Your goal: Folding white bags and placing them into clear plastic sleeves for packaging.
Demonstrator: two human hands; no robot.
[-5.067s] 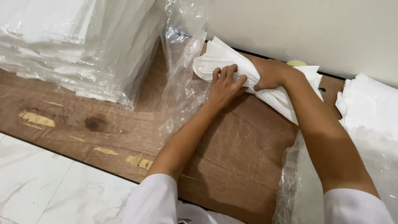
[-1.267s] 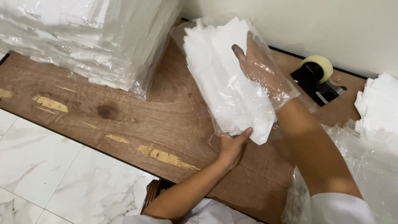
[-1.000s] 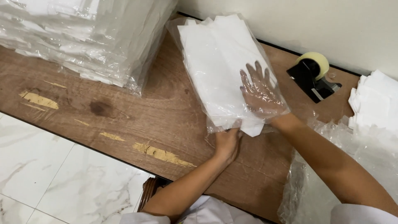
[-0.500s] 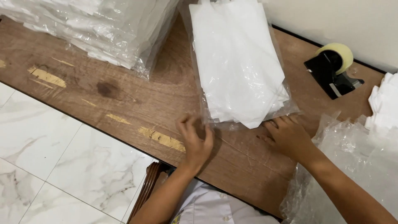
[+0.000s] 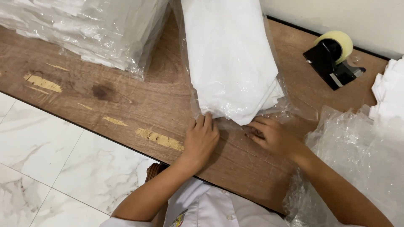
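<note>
A folded white garment inside a clear plastic bag [image 5: 229,54] lies flat on the worn wooden table [image 5: 126,101], its open end towards me. My left hand [image 5: 201,141] rests palm down on the table, fingertips touching the bag's loose plastic edge at the near left corner. My right hand [image 5: 271,135] presses the plastic flap at the near right corner, fingers curled onto it.
A stack of bagged white garments [image 5: 88,29] fills the far left. A black tape dispenser with a yellowish roll [image 5: 333,59] stands at the far right by the wall. Crumpled clear plastic bags [image 5: 357,155] and folded white cloth [image 5: 389,90] lie right. Marble floor [image 5: 46,168] lies below the table edge.
The bagged garment was held up, then laid flat on the table. My right hand came out of the bag, and both hands moved down to the bag's near open edge.
</note>
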